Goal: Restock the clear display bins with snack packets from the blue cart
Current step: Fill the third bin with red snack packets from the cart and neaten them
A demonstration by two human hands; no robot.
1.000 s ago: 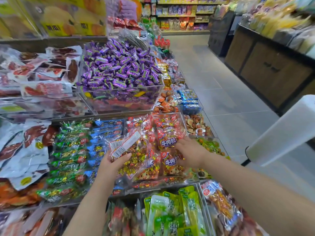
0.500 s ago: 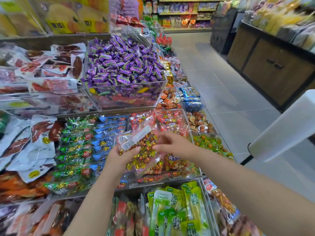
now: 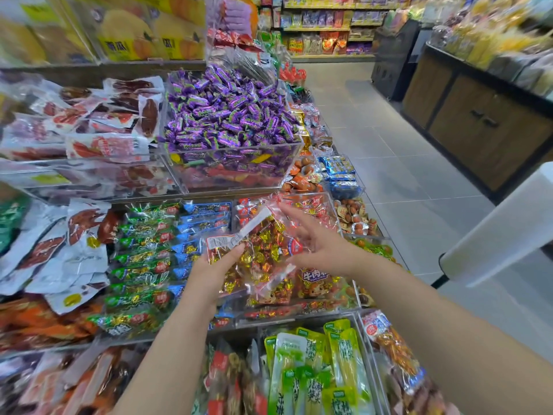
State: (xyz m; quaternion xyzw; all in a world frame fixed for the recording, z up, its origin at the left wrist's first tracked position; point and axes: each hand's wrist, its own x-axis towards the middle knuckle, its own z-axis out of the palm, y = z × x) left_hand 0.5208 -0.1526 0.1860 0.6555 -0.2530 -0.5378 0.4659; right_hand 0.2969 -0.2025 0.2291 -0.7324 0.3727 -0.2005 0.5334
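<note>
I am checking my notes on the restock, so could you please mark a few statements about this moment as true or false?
1. The left hand grips a clear bag of gold-wrapped sweets. True.
2. The right hand is clenched in a fist. False: its fingers are straight and spread, close by the bag.
3. The clear bin of purple sweets is nearly empty. False: the sweets are heaped above its rim.
4. Pale green packets lie nearer the person than the held bag. True.
</note>
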